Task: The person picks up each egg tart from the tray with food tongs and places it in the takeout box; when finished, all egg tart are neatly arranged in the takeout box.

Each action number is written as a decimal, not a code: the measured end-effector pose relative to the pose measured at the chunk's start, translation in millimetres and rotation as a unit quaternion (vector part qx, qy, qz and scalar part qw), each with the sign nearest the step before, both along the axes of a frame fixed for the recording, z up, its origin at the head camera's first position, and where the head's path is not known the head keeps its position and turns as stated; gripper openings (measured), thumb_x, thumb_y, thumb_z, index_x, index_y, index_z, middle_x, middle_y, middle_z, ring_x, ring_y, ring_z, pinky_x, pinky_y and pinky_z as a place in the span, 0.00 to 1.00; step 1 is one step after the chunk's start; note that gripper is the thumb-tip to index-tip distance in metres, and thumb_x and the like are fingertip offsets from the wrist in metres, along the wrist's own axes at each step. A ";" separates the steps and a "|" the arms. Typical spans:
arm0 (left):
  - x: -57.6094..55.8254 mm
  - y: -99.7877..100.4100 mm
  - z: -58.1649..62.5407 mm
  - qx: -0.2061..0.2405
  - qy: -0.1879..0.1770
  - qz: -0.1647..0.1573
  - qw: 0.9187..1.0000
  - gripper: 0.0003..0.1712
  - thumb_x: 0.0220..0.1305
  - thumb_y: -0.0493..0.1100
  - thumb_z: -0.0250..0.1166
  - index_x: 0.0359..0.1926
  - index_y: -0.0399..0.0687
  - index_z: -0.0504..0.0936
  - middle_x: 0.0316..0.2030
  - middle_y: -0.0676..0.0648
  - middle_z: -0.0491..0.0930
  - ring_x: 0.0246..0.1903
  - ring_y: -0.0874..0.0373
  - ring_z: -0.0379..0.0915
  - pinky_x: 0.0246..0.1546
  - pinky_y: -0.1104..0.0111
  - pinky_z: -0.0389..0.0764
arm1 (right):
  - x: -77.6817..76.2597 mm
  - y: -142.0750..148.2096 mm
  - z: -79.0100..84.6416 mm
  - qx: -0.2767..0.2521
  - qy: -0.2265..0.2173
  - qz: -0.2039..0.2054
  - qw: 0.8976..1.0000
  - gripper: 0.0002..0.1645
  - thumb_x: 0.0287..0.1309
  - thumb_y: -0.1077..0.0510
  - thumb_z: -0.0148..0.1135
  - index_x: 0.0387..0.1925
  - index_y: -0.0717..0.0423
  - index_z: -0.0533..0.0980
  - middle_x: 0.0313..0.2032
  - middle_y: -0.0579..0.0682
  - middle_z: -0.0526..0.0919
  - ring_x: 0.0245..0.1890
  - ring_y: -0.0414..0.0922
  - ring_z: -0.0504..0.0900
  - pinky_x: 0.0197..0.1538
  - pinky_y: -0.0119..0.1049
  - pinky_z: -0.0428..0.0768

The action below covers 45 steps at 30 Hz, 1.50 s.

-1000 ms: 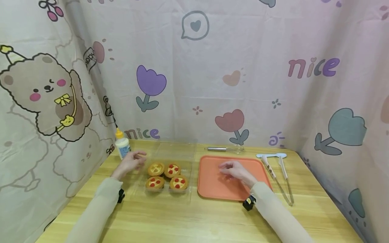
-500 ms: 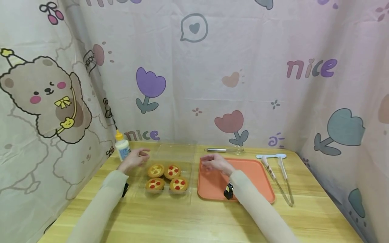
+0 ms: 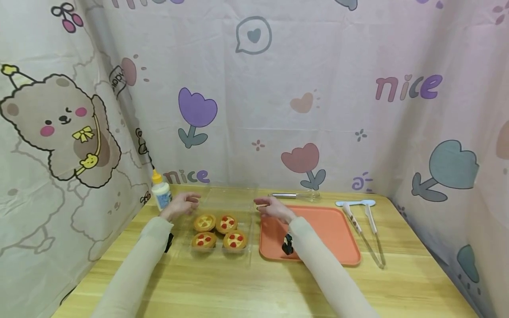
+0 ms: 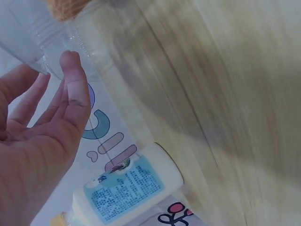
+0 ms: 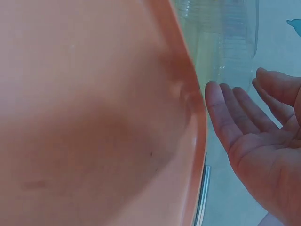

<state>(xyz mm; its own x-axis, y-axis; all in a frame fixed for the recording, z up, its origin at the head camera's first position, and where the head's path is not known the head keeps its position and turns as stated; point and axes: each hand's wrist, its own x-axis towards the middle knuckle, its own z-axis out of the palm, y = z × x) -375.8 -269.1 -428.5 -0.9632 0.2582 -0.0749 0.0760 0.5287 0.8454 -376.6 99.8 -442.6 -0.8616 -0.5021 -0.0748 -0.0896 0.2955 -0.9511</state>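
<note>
A clear plastic box [image 3: 249, 247] with its lid [image 3: 228, 197] raised at the back holds several small tarts [image 3: 235, 240], most topped with red pieces. My left hand [image 3: 180, 206] is at the left side of the lid, fingers loosely bent and holding nothing. In the left wrist view, the fingertips of the left hand [image 4: 51, 134] come close to the clear plastic; I cannot tell whether they touch. My right hand [image 3: 275, 208] hovers at the lid's right side, over the corner of an orange tray [image 3: 330, 238]. In the right wrist view, the right hand [image 5: 263, 146] has relaxed fingers and holds nothing.
A white bottle with a yellow cap [image 3: 161, 194] stands left of my left hand. Behind the tray lies a whisk [image 3: 284, 195]. Tongs [image 3: 374, 240] and a light blue spatula-like tool [image 3: 355, 203] lie to the right. A patterned curtain [image 3: 254, 97] hangs behind the wooden table [image 3: 254, 291].
My right hand has moved left from over the middle of the tray to the lid's right side. The left hand has shifted slightly right towards the lid. The box and tarts stay put.
</note>
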 end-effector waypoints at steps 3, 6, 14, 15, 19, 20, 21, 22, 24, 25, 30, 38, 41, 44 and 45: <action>-2.8 -0.3 -0.8 0.020 -0.012 0.016 1.000 0.29 0.70 0.31 0.53 0.69 0.28 0.59 0.64 0.23 0.63 0.56 0.33 0.71 0.47 0.54 0.85 | -1.0 -1.8 -0.2 -0.003 0.001 -0.001 1.000 0.27 0.71 0.69 0.45 0.70 0.62 0.63 0.71 0.63 0.63 0.69 0.60 0.65 0.66 0.55 0.74; -5.2 -0.9 -2.4 0.032 -0.014 0.032 0.999 0.30 0.69 0.30 0.55 0.69 0.27 0.58 0.64 0.23 0.64 0.55 0.37 0.73 0.48 0.54 0.84 | -1.1 -3.0 -0.9 -0.005 0.002 -0.004 1.000 0.28 0.70 0.71 0.44 0.70 0.63 0.63 0.70 0.63 0.63 0.69 0.59 0.65 0.66 0.55 0.73; -7.3 2.7 -4.2 0.039 0.029 0.042 0.998 0.31 0.68 0.30 0.56 0.69 0.26 0.58 0.59 0.21 0.67 0.54 0.31 0.73 0.50 0.50 0.84 | 3.1 -7.8 3.1 -0.020 0.011 -0.045 0.999 0.24 0.72 0.67 0.46 0.66 0.62 0.68 0.67 0.64 0.68 0.68 0.58 0.68 0.65 0.55 0.74; -7.7 2.8 -4.6 0.038 0.032 0.044 0.998 0.32 0.68 0.30 0.56 0.70 0.26 0.57 0.59 0.21 0.67 0.54 0.31 0.73 0.50 0.50 0.84 | 3.4 -9.0 3.3 -0.025 0.014 -0.053 0.998 0.23 0.72 0.67 0.46 0.66 0.63 0.69 0.67 0.65 0.69 0.67 0.58 0.69 0.64 0.55 0.75; -10.7 2.8 -5.3 0.039 0.044 0.056 0.997 0.37 0.66 0.29 0.59 0.72 0.28 0.54 0.56 0.23 0.69 0.47 0.39 0.77 0.48 0.53 0.85 | 2.0 -15.4 3.0 -0.060 0.021 -0.109 0.992 0.21 0.70 0.68 0.49 0.62 0.65 0.73 0.62 0.66 0.74 0.61 0.58 0.76 0.60 0.52 0.79; -11.7 3.0 -5.1 0.040 0.048 0.058 0.996 0.39 0.64 0.29 0.60 0.72 0.29 0.53 0.55 0.24 0.70 0.45 0.43 0.78 0.47 0.54 0.85 | 1.2 -17.4 3.1 -0.071 0.025 -0.123 0.990 0.20 0.70 0.68 0.50 0.61 0.66 0.73 0.60 0.67 0.75 0.60 0.58 0.77 0.59 0.51 0.81; -12.6 3.0 -4.8 0.037 0.055 0.060 0.996 0.40 0.63 0.28 0.61 0.72 0.29 0.52 0.53 0.25 0.71 0.43 0.46 0.78 0.45 0.55 0.86 | 0.0 -19.3 3.1 -0.083 0.028 -0.139 0.986 0.20 0.69 0.67 0.51 0.60 0.67 0.73 0.59 0.67 0.76 0.58 0.58 0.78 0.58 0.51 0.81; -13.2 3.2 -4.3 0.037 0.062 0.062 0.995 0.42 0.62 0.28 0.62 0.73 0.30 0.51 0.52 0.26 0.71 0.42 0.49 0.77 0.44 0.56 0.86 | -1.2 -21.3 3.5 -0.093 0.030 -0.154 0.983 0.19 0.69 0.67 0.53 0.59 0.66 0.74 0.58 0.67 0.77 0.56 0.58 0.80 0.57 0.51 0.82; -14.3 3.7 -3.5 0.034 0.073 0.065 0.995 0.45 0.60 0.28 0.64 0.73 0.31 0.50 0.49 0.27 0.72 0.41 0.49 0.77 0.42 0.56 0.86 | -3.7 -25.1 4.4 -0.109 0.035 -0.182 0.977 0.18 0.68 0.66 0.55 0.57 0.65 0.75 0.56 0.68 0.78 0.52 0.56 0.82 0.55 0.53 0.83; -14.5 3.9 -3.4 0.031 0.077 0.065 0.994 0.45 0.60 0.28 0.64 0.73 0.31 0.50 0.48 0.28 0.72 0.42 0.49 0.77 0.40 0.57 0.86 | -4.4 -26.8 5.5 -0.113 0.038 -0.192 0.974 0.18 0.67 0.66 0.57 0.56 0.65 0.76 0.55 0.68 0.79 0.51 0.56 0.83 0.55 0.53 0.83; -14.8 4.7 -2.7 0.017 0.095 0.064 0.993 0.45 0.58 0.28 0.66 0.73 0.31 0.52 0.45 0.31 0.73 0.42 0.47 0.76 0.38 0.57 0.85 | -6.2 -32.2 10.2 -0.113 0.053 -0.235 0.964 0.15 0.63 0.65 0.61 0.52 0.63 0.77 0.48 0.65 0.84 0.47 0.57 0.85 0.52 0.58 0.83; -17.2 5.7 -5.7 -0.007 0.128 0.062 0.990 0.38 0.57 0.28 0.67 0.67 0.31 0.61 0.40 0.38 0.73 0.36 0.54 0.73 0.33 0.62 0.85 | -9.9 -30.6 6.3 -0.100 0.067 -0.244 0.962 0.18 0.60 0.66 0.64 0.53 0.64 0.79 0.45 0.60 0.86 0.43 0.53 0.87 0.50 0.56 0.84; -17.1 5.9 -7.8 -0.010 0.136 0.066 0.988 0.37 0.58 0.28 0.66 0.67 0.31 0.62 0.40 0.36 0.74 0.37 0.54 0.73 0.31 0.67 0.83 | -9.7 -29.1 5.6 -0.092 0.067 -0.244 0.963 0.17 0.60 0.65 0.65 0.51 0.62 0.81 0.45 0.58 0.87 0.42 0.49 0.87 0.50 0.56 0.84; -15.2 6.0 -9.1 -0.016 0.142 0.079 0.987 0.33 0.61 0.30 0.65 0.66 0.33 0.64 0.42 0.35 0.75 0.37 0.53 0.74 0.31 0.69 0.82 | -8.0 -28.6 6.5 -0.087 0.063 -0.243 0.964 0.17 0.59 0.65 0.66 0.51 0.61 0.81 0.44 0.57 0.87 0.44 0.52 0.86 0.50 0.57 0.84; -14.2 5.9 -9.1 -0.020 0.144 0.083 0.986 0.31 0.63 0.31 0.63 0.66 0.33 0.65 0.42 0.35 0.76 0.38 0.52 0.74 0.31 0.68 0.82 | -7.4 -28.5 6.4 -0.084 0.063 -0.242 0.965 0.16 0.60 0.65 0.66 0.50 0.61 0.81 0.44 0.57 0.87 0.45 0.53 0.86 0.50 0.57 0.84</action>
